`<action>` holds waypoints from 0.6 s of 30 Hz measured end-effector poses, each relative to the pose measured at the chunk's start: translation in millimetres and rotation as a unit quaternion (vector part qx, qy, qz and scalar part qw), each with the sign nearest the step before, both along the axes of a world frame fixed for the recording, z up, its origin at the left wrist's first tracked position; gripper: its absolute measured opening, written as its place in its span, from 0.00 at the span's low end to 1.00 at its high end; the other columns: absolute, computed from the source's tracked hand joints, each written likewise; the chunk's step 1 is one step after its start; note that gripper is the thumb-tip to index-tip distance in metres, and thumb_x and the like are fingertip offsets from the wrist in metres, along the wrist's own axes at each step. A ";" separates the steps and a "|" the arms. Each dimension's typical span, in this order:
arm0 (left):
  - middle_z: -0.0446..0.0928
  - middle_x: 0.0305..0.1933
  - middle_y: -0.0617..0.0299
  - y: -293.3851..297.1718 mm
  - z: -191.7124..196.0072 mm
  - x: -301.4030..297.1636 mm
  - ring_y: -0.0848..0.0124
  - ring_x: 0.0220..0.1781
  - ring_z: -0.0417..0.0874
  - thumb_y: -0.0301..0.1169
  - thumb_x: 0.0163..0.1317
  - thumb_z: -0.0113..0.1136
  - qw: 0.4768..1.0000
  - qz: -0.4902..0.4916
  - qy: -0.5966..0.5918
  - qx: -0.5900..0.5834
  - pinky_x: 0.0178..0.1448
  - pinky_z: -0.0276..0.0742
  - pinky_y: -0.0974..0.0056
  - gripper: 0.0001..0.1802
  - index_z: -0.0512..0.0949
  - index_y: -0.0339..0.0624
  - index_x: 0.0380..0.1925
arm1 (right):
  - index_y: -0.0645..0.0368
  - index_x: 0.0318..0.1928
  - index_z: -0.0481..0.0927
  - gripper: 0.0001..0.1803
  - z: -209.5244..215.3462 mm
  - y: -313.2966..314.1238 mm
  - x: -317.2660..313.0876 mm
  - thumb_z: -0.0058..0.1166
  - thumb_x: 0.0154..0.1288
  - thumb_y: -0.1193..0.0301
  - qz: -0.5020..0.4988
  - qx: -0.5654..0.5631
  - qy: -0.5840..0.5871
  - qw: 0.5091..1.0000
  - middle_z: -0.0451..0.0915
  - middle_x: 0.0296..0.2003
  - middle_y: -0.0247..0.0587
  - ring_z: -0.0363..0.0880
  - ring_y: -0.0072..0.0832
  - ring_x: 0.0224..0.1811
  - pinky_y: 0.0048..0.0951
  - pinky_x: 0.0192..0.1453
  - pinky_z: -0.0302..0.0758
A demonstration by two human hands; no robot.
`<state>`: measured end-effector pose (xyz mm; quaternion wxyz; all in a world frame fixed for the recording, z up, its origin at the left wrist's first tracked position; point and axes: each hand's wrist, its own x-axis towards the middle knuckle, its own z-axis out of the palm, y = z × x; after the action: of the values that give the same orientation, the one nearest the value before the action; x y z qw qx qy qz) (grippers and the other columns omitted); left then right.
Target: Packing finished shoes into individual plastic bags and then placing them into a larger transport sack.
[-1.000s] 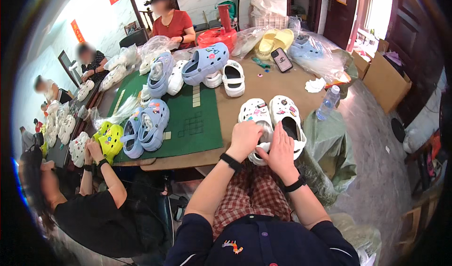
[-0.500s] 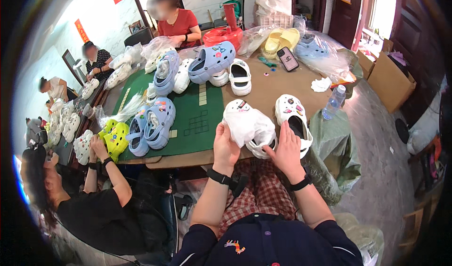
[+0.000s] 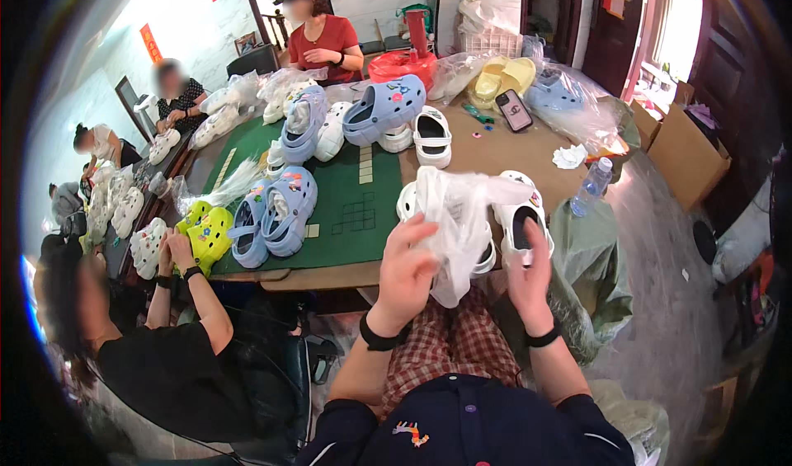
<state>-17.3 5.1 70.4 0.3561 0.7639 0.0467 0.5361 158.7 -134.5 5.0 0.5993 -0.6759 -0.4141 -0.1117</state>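
Crumpled translucent white plastic (image 3: pixel 455 218) spreads over two white clogs in front of me at the table edge. My left hand (image 3: pixel 404 268) is beside it, fingers loosely bent and apart, their tips against or very near the plastic. The left white clog (image 3: pixel 407 204) is mostly covered. At the right white clog (image 3: pixel 521 220), decorated with small charms, my right hand (image 3: pixel 530 280) has its fingers stretched up along the heel and the thumb apart. The plastic's right end lies across this clog's toe, while its lower tail hangs between my hands.
Blue clogs (image 3: pixel 290 206) with charms stand on a green mat (image 3: pixel 346 239). Further white and blue clogs are behind them. A phone (image 3: pixel 515 110), a bottle (image 3: pixel 592 187) and yellow slippers (image 3: pixel 502 77) lie to the right. At left, a person handles a lime clog (image 3: pixel 208 239).
The white plastic has gone from bunched over the left clog to spread out across both clogs. My left hand has left that clog, and my right hand has shifted slightly right and down.
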 end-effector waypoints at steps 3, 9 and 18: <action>0.75 0.56 0.59 -13.0 -0.2 -12.1 0.52 0.63 0.71 0.25 0.46 0.60 0.972 0.060 0.070 0.214 0.67 0.61 0.47 0.06 0.76 0.49 0.25 | 0.65 0.67 0.58 0.30 32.1 -19.4 -10.8 0.48 0.67 0.70 0.218 0.112 0.368 0.897 0.66 0.63 0.50 0.67 0.40 0.65 0.35 0.66 0.65; 0.72 0.62 0.63 -30.1 -31.8 -15.2 0.55 0.67 0.67 0.31 0.48 0.64 0.945 0.029 0.173 0.274 0.71 0.57 0.48 0.10 0.78 0.56 0.33 | 0.65 0.61 0.67 0.24 39.4 -5.1 -37.4 0.52 0.66 0.73 0.281 0.037 0.388 0.877 0.75 0.54 0.40 0.73 0.26 0.55 0.30 0.59 0.70; 0.71 0.59 0.55 -20.3 -43.5 -20.0 0.70 0.60 0.74 0.18 0.59 0.57 0.933 -0.115 0.130 -0.316 0.62 0.69 0.66 0.30 0.61 0.32 0.63 | 0.63 0.50 0.77 0.12 28.2 -6.4 -40.4 0.51 0.70 0.71 0.191 -0.007 0.377 0.907 0.81 0.39 0.32 0.77 0.17 0.37 0.22 0.41 0.74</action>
<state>-37.3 -15.2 26.9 0.6291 0.6750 0.1718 0.3451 118.3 -140.8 33.2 0.7161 -0.5799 -0.2791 0.2702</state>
